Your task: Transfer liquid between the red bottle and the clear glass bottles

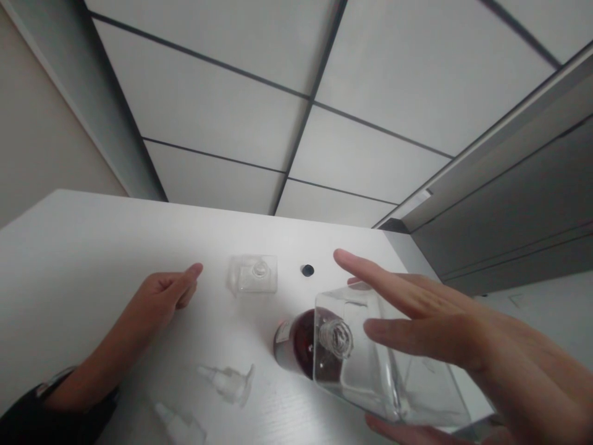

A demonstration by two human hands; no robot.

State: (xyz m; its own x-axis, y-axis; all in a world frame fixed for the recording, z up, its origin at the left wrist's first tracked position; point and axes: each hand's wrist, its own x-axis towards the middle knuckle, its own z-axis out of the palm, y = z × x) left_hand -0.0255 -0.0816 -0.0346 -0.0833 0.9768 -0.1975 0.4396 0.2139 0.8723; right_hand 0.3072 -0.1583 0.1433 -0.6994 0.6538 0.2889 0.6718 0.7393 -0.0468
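Observation:
My right hand (pixel 430 334) grips a clear square-sided bottle (pixel 365 377) from the side, thumb and fingers on opposite faces. It is tilted, its uncapped threaded neck facing up and to the left. Behind that neck, a dark brown bottle (pixel 296 346) with a pale label is partly covered by the clear one; whether they touch I cannot tell. Curled with the thumb extended, my left hand (pixel 171 293) is near the table surface at the left, and nothing shows in it. Between the hands stands a second clear bottle (pixel 262 278), also uncapped.
A small black cap (pixel 307 270) lies on the white table (pixel 115 247), right of the standing clear bottle. Toward the near edge lie two clear pump tops, one pump top (pixel 229 383) sharper and another pump top (pixel 180 426) blurred. Pale panels (pixel 222 111) rise beyond the table.

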